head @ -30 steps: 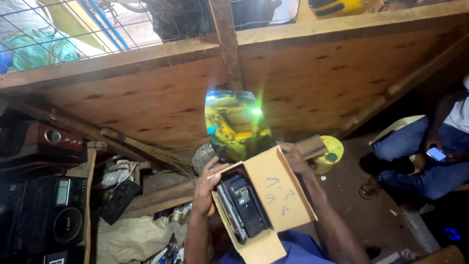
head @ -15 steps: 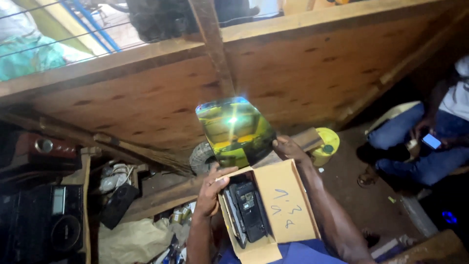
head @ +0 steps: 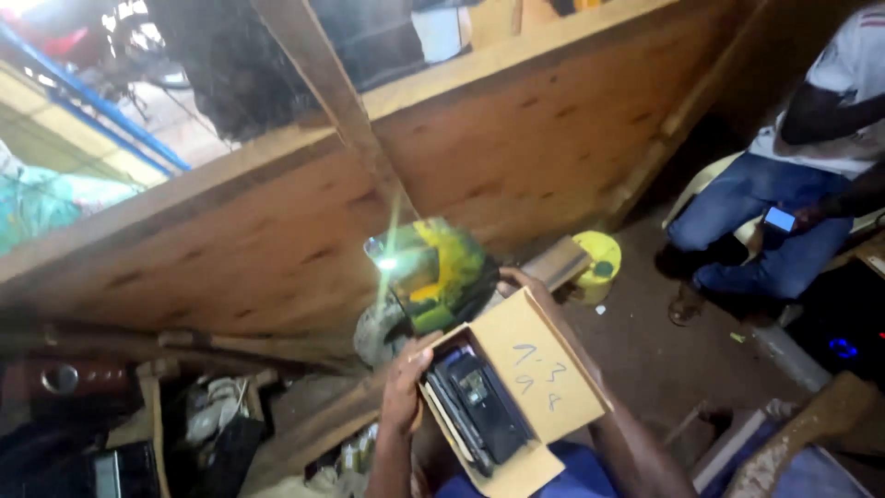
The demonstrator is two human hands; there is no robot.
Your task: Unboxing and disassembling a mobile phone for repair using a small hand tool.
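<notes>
I am looking down at my two bare hands holding an open tan cardboard box (head: 516, 397) in front of me, low in the middle of the view. My left hand (head: 406, 387) grips the box's left edge, fingers curled closed on the cardboard. My right hand (head: 525, 281) is mostly hidden behind the raised lid; only its fingertips show at the lid's top corner, seemingly holding it. Inside the box lies a black electronic device (head: 475, 406), tilted along the box's length. Just beyond the box sits a shiny yellow-green panel (head: 433, 272) with a bright glare spot. A slanted plywood wall (head: 516, 157) rises behind it. To the far right, another person in blue jeans (head: 765, 231) sits holding a lit phone (head: 780, 219). A yellow round container (head: 597, 263) stands on the floor.
</notes>
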